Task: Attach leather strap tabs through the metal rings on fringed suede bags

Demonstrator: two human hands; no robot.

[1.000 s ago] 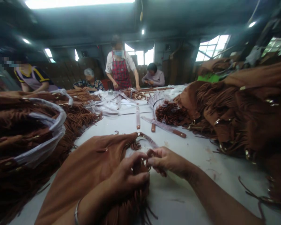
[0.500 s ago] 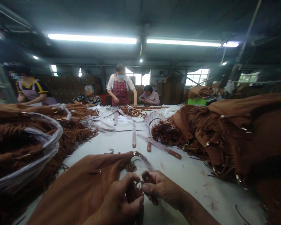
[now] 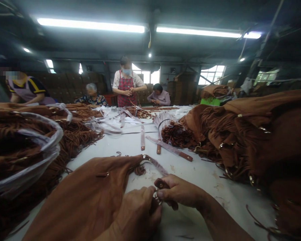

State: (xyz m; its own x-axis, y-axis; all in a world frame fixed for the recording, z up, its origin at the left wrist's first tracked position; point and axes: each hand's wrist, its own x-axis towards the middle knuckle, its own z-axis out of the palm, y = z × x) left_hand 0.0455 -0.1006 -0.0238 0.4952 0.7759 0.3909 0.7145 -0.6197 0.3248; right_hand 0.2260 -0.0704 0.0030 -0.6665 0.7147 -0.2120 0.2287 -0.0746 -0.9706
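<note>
A brown suede-like bag (image 3: 90,190) lies flat on the white table in front of me. From a metal fitting at its far corner, a plastic-wrapped strap (image 3: 157,164) runs toward my right hand (image 3: 185,191). That hand pinches the strap's brown end (image 3: 162,183), which carries a round metal stud. Against it, my left hand (image 3: 136,209) is closed at the bag's near edge, around a small shiny metal ring (image 3: 157,198). The fingers hide most of the ring, and I cannot tell whether the strap end passes through it.
Fringed brown bags pile up at left (image 3: 75,140) and right (image 3: 230,134). Loose wrapped straps (image 3: 170,149) lie ahead, beside a tied strap bundle (image 3: 173,132). Across the table a person in a checked apron (image 3: 126,88) stands, with other people nearby.
My left fingers have closed in from a spread grip around the ring. My right hand has shifted slightly right with the strap end. The person in the apron has raised both hands.
</note>
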